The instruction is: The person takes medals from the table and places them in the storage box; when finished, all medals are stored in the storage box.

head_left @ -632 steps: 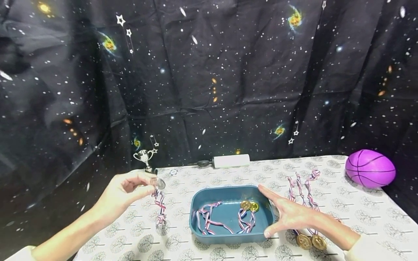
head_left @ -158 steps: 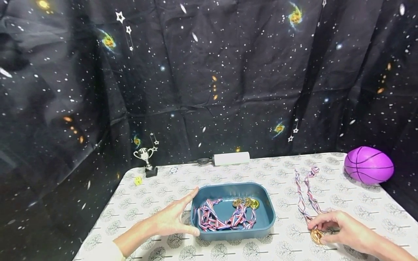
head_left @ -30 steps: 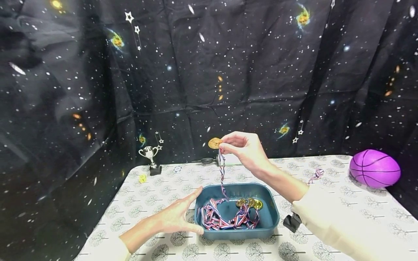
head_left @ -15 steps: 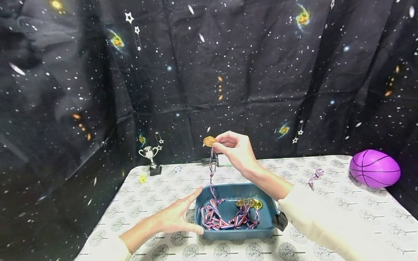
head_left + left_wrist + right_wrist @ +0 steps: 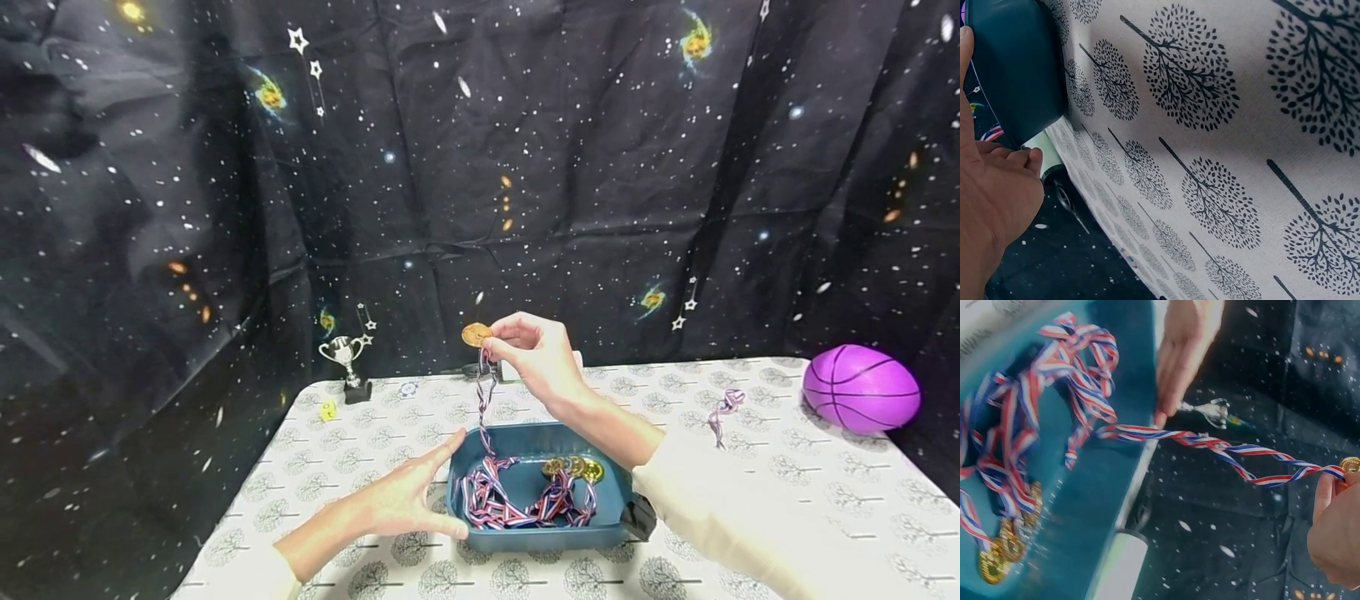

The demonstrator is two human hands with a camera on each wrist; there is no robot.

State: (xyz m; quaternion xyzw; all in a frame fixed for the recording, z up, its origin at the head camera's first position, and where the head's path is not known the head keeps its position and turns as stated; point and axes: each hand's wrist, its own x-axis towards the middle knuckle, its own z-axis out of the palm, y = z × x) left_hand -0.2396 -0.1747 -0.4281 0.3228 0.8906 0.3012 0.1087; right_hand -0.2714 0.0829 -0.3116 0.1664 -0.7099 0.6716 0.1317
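Observation:
My right hand [image 5: 542, 358] pinches a gold medal [image 5: 476, 335] at its edge, above the blue-green plastic bin [image 5: 543, 542]. The medal's twisted red, white and blue ribbon [image 5: 1229, 450] hangs down, and its lower end reaches into the bin. Inside lie a heap of striped ribbons [image 5: 487, 500] at the left and several gold-coloured medals [image 5: 591, 471] at the right. My left hand [image 5: 405, 500] rests on the bin's left end, fingers and thumb spread and fairly straight. On the table at the right, another striped ribbon [image 5: 726, 407] runs behind my right sleeve, which hides its other end.
A silver trophy cup [image 5: 345, 362] stands at the back left, near a yellow cube [image 5: 327, 411] and a small round disc [image 5: 408, 389]. A white cylinder [image 5: 1121, 565] lies behind the bin. At the far right sits a purple ball [image 5: 860, 388] near the table edge.
My right hand has carried the gold medal from the table's right side over the bin, then left and slightly lower. More ribbons fill the bin. My left hand, earlier holding a silver medal, stays on the bin.

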